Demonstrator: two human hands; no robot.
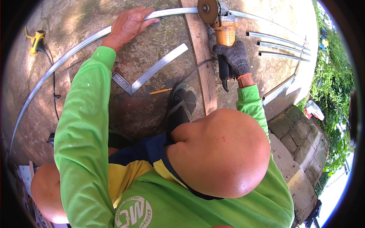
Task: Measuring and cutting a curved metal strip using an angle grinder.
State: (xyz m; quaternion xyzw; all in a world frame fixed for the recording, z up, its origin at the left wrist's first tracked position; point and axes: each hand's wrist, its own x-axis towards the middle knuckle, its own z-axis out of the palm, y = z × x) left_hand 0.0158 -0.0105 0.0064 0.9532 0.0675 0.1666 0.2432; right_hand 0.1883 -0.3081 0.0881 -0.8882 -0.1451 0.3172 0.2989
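Observation:
A long, thin galvanized metal strip (89, 40) lies across the ground in front of me and over a wooden plank. My bare left hand (131, 26) grips it left of the plank, fingers curled over its edge. In a grey knit glove, my right hand (235, 57) is closed round the handle of a yellow-orange angle grinder (225, 34). The grinder's brown cutting disc (207, 12) stands at the strip, just over the plank; whether the two touch, I cannot tell. A black cord leads left from the grinder.
Under the strip runs the wooden plank (201, 53). A metal square (157, 69) and a pencil (160, 91) lie near my sandalled foot (183, 104). Far left is a yellow corded tool (37, 41). Several cut metal channels (283, 46) lie right, before concrete blocks (300, 138) and greenery.

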